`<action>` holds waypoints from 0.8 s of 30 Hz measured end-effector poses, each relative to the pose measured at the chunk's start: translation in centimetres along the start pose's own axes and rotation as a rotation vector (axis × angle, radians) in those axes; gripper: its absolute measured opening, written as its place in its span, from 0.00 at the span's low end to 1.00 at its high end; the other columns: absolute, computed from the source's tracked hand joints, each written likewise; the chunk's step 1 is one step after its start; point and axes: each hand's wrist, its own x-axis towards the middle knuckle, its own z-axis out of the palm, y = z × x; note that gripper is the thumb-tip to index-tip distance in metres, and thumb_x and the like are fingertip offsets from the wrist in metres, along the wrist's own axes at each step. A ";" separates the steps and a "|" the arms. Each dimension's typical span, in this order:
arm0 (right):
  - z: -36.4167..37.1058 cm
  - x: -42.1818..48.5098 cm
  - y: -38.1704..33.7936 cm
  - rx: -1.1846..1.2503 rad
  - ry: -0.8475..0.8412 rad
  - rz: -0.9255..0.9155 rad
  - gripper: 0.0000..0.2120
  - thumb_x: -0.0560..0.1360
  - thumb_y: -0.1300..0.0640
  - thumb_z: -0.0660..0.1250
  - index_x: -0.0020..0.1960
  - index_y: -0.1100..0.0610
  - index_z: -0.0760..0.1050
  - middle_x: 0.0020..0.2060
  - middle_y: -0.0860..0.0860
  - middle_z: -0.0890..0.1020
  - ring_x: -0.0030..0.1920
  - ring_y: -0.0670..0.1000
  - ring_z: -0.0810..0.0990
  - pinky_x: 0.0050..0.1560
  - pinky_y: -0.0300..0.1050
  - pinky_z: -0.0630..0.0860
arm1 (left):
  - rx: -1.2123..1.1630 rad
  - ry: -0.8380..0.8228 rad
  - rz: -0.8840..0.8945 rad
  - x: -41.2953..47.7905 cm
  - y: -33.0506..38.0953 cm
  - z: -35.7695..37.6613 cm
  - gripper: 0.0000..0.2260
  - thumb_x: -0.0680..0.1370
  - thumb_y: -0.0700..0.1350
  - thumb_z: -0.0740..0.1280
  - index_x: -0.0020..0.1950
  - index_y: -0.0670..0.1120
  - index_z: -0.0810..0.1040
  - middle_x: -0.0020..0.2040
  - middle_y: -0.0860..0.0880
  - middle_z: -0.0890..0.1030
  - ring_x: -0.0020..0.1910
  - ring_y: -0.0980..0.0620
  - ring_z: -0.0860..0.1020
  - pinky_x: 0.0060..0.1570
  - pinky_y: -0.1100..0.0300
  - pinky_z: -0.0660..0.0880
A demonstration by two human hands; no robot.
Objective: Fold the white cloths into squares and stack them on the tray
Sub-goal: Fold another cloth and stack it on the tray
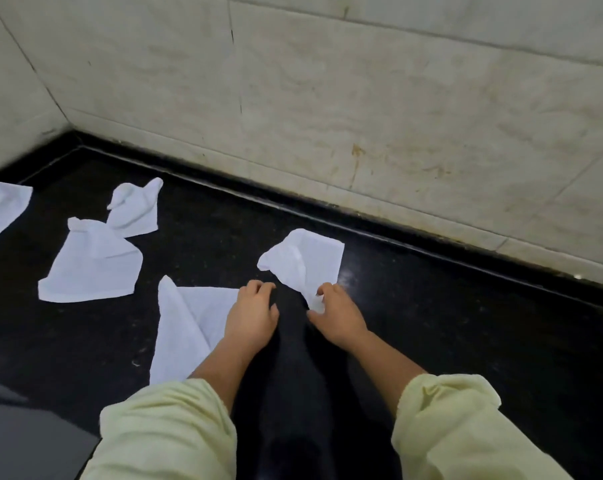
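Observation:
Several white cloths lie crumpled on a black counter point(431, 323). My right hand point(334, 315) pinches the near corner of one rumpled white cloth point(307, 259) at the centre. My left hand point(251, 315) rests with curled fingers on the right edge of a second, partly folded cloth point(189, 323); whether it grips it I cannot tell. Two more cloths point(92, 265) point(137, 209) lie at the left, and another point(2, 206) is cut off by the left edge. No tray is in view.
A pale marble wall point(362, 116) rises behind the counter and meets a side wall at the far left corner. A dark grey surface point(23, 441) shows at the bottom left. My pale yellow sleeves point(168, 427) fill the lower frame.

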 end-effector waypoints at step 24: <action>-1.9 1.5 -0.6 0.104 0.016 0.126 0.08 0.72 0.58 0.70 0.50 0.57 0.83 0.46 0.50 0.84 0.47 0.49 0.81 0.51 0.45 0.79 | 0.517 -0.186 0.810 8.8 1.4 0.0 0.11 0.80 0.42 0.58 0.60 0.49 0.74 0.78 0.50 0.60 0.79 0.51 0.45 0.75 0.48 0.45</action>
